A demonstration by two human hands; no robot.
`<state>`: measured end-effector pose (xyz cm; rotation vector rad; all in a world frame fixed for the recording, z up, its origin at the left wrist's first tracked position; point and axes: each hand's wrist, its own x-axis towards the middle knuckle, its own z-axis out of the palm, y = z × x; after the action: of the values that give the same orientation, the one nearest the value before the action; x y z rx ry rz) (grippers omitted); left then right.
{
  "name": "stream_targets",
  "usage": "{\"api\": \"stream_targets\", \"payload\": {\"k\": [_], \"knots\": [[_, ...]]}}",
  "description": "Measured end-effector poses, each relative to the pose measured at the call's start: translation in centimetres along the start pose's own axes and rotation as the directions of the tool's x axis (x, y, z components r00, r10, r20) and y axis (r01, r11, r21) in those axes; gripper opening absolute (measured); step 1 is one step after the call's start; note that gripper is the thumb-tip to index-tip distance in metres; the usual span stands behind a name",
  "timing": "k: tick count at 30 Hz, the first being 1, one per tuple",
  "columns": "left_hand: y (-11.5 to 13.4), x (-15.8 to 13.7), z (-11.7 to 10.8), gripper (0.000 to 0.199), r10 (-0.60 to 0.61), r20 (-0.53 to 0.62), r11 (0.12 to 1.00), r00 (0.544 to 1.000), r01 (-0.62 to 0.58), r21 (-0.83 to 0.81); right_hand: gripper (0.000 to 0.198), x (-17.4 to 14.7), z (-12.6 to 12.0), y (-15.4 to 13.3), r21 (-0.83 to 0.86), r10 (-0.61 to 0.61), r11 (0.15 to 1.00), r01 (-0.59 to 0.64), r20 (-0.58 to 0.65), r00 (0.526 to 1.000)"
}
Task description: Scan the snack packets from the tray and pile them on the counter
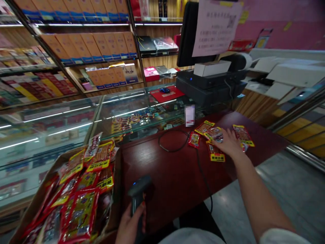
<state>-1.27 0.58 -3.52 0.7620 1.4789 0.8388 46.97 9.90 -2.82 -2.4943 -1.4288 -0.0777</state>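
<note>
My left hand (132, 220) is wrapped round the handle of a black barcode scanner (139, 188), whose head sits above the dark red table. At the right, my right hand (230, 144) reaches over a scatter of snack packets, fingers stretched out. A red and yellow snack packet (214, 135) lies against its thumb side. Another packet (217, 152) is just below the hand, and a further one (243, 135) lies to its right. A small red packet (194, 139) rests to the left. Part of the pile is hidden under my palm.
A cardboard box (117, 176) full of similar packets stands at the left. A black cable (175, 149) loops across the table (167, 179). Behind are a phone-sized upright card (189, 116), a glass display case (119, 105), a monitor (188, 34) and boxed shelves.
</note>
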Motion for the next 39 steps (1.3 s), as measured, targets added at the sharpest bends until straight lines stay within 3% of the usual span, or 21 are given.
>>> {"api": "stream_targets", "payload": {"k": [2, 5, 10, 14, 17, 19, 20, 22, 23, 24, 31, 36, 39], "knots": [[0.1, -0.2, 0.0, 0.069, 0.004, -0.009, 1.0, 1.0, -0.004, -0.003, 0.087, 0.7, 0.7, -1.0, 0.009, 0.006, 1.0, -0.006, 0.047, 0.999], [-0.1, 0.0, 0.0, 0.07, 0.005, -0.005, 1.0, 1.0, -0.005, 0.001, 0.066, -0.4, 0.9, -3.1, 0.043, -0.045, 0.998, 0.042, 0.081, 0.996], [-0.1, 0.3, 0.1, 0.066, -0.003, 0.021, 1.0, 1.0, 0.003, 0.022, 0.039, -6.9, 1.3, -9.7, 0.173, -0.231, 0.962, 0.209, 0.118, 0.966], [0.1, 0.0, 0.1, 0.056, 0.014, 0.045, 0.999, 0.999, -0.015, 0.033, 0.041, -12.5, 1.4, -15.0, 0.379, -0.368, 0.871, 0.312, 0.084, 0.926], [-0.1, -0.2, 0.0, 0.05, 0.026, 0.043, 0.999, 0.999, -0.027, 0.031, 0.045, -15.3, 0.6, -16.9, 0.539, -0.432, 0.766, 0.349, 0.029, 0.902], [-0.2, -0.2, -0.1, 0.048, 0.031, 0.04, 0.999, 0.999, -0.032, 0.024, 0.045, -16.2, 0.3, -17.5, 0.772, -0.368, 0.608, 0.185, 0.068, 0.927], [-0.3, -0.2, -0.1, 0.049, 0.028, 0.04, 0.999, 0.999, -0.029, 0.019, 0.045, -16.3, 0.4, -17.7, 0.889, -0.311, 0.457, 0.009, 0.15, 0.939], [-0.3, -0.2, 0.0, 0.054, 0.012, 0.044, 1.0, 0.999, -0.013, 0.011, 0.045, -16.0, 1.1, -18.2, 0.929, -0.249, 0.097, -0.358, 0.371, 0.895], [-0.3, -0.1, 0.0, 0.057, 0.006, 0.043, 1.0, 0.999, -0.006, 0.008, 0.045, -15.7, 1.7, -18.4, 0.881, -0.253, -0.026, -0.473, 0.452, 0.855], [-0.3, -0.2, 0.0, 0.058, 0.004, 0.04, 1.0, 0.999, -0.004, 0.002, 0.045, -15.2, 2.3, -18.7, 0.844, -0.266, -0.078, -0.53, 0.495, 0.827], [-0.5, -1.4, -0.1, 0.061, 0.043, -0.042, 0.997, 0.998, -0.046, -0.068, 0.039, -13.2, 4.8, -20.3, 0.819, -0.354, -0.188, -0.543, 0.459, 0.815], [1.5, -2.6, -0.4, 0.053, 0.128, -0.044, 0.991, 0.991, -0.126, 0.046, 0.037, -13.6, 5.3, -20.4, 0.874, -0.343, -0.162, -0.457, 0.385, 0.857], [2.9, -3.0, -0.3, 0.042, 0.147, 0.001, 0.981, 0.989, -0.145, 0.129, 0.07, -13.6, 5.8, -20.3, 0.891, -0.308, -0.145, -0.43, 0.372, 0.875]]}}
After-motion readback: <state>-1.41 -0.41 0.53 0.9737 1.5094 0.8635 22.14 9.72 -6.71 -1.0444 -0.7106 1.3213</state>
